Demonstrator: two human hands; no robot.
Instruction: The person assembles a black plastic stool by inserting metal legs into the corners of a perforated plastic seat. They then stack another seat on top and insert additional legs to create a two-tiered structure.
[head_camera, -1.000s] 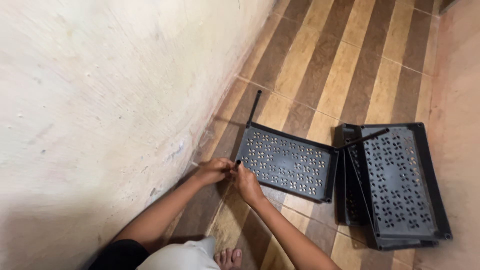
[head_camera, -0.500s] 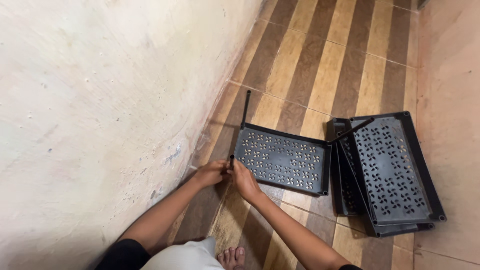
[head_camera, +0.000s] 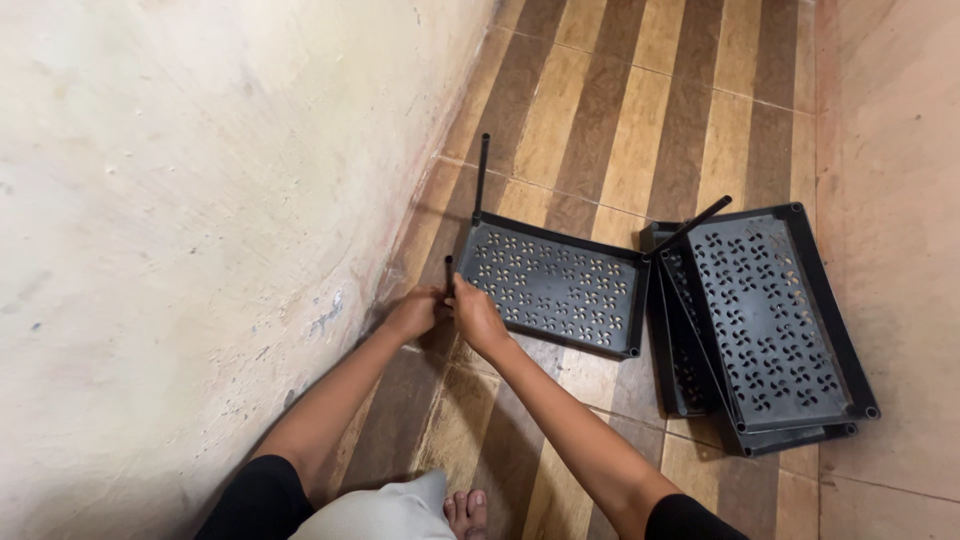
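On the striped tile floor (head_camera: 600, 110) beside the wall (head_camera: 200, 200), your left hand (head_camera: 415, 312) and right hand (head_camera: 477, 318) both pinch a short black rod (head_camera: 448, 272) at the perforated shelf (head_camera: 550, 285)'s near-left corner, open floor ahead.

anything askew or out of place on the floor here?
Mildly. The stack of black perforated shelves at right is fanned out unevenly, edges not lined up. The shelf by the wall has poles on only some corners; left hand and right hand grip one pole at its near corner. No damage visible.
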